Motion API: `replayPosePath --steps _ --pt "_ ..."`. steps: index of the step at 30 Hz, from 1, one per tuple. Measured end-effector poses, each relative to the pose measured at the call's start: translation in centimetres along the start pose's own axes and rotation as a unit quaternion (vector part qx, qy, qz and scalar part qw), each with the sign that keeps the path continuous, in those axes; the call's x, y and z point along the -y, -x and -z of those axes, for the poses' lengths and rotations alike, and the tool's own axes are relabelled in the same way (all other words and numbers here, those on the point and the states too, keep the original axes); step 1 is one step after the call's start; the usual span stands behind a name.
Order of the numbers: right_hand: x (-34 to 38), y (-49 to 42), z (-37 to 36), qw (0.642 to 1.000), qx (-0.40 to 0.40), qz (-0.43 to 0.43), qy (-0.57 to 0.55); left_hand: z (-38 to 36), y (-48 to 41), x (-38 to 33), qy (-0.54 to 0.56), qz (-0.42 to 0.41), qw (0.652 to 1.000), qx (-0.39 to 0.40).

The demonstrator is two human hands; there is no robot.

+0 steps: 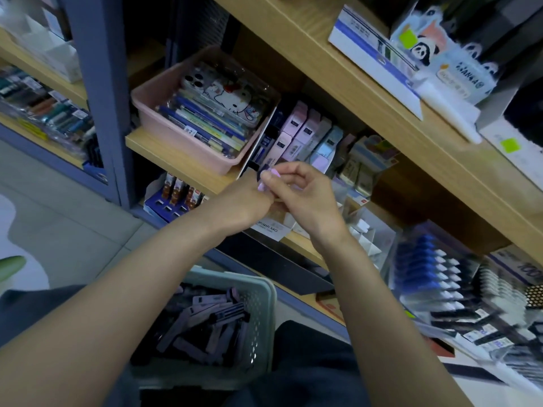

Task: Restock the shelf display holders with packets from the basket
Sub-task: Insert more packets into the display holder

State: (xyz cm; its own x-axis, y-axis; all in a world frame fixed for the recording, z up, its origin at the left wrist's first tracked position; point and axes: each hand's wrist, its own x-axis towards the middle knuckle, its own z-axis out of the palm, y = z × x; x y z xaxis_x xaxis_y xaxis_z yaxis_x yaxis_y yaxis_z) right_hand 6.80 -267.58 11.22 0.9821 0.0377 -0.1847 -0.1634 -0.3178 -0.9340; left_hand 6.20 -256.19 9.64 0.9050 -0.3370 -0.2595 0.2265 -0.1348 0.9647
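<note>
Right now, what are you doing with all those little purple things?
A person is restocking a shop shelf. The right hand pinches a lilac packet just in front of the holders on the shelf. The left hand is up against it too, but its fingers are hidden. A basket on the lap below holds many more packets. The one in hand is not yet in a holder.

Left hand (245,201), right hand (307,198) pinch lilac packet (268,180) near shelf (182,163); packet-filled basket (266,292) below.
</note>
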Motion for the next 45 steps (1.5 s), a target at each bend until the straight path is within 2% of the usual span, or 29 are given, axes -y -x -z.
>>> replayPosePath --steps 2,5,8,12,19,26,33,37,39,42,45 --pt "-0.1 -0.2 0.4 1.000 -0.020 -0.001 0.009 -0.2 -0.3 0.2 -0.001 0.009 1.000 -0.011" --pt "0.0 -0.8 1.6 0.994 -0.104 0.021 -0.032 -0.1 -0.9 0.6 0.052 0.048 0.994 -0.084" --pt "-0.4 -1.4 2.8 0.976 -0.202 0.086 -0.018 0.0 -1.3 1.0 0.068 0.039 0.986 -0.147" --pt "-1.0 -2.4 3.6 0.950 -0.287 0.123 -0.007 0.2 -1.2 1.2 0.085 0.020 0.982 -0.165" --pt "-2.1 -3.6 4.4 0.932 -0.271 0.170 0.169 0.6 -0.9 1.0 0.086 0.022 0.980 -0.179" --pt "-3.7 -4.3 4.8 0.901 -0.228 0.161 0.331 1.0 -0.7 1.1 0.071 0.019 0.981 -0.178" --pt "-4.2 -4.0 4.5 0.895 -0.271 0.138 0.325 1.0 -0.4 0.7 0.087 0.020 0.984 -0.152" --pt "-3.7 -3.6 4.1 0.866 -0.295 0.152 0.373 0.8 -0.6 0.9 0.059 0.025 0.989 -0.131" --pt "-2.7 -3.1 3.6 0.889 -0.267 0.177 0.327 0.8 -0.8 1.1 0.041 0.038 0.992 -0.109" --pt "-1.6 -1.8 2.7 0.942 -0.105 0.175 0.267 0.6 -0.6 1.6 -0.055 0.017 0.996 -0.062" --pt "-2.1 0.0 2.2 0.941 0.059 0.134 0.304 0.5 -0.4 2.1 -0.128 0.000 0.990 -0.055"
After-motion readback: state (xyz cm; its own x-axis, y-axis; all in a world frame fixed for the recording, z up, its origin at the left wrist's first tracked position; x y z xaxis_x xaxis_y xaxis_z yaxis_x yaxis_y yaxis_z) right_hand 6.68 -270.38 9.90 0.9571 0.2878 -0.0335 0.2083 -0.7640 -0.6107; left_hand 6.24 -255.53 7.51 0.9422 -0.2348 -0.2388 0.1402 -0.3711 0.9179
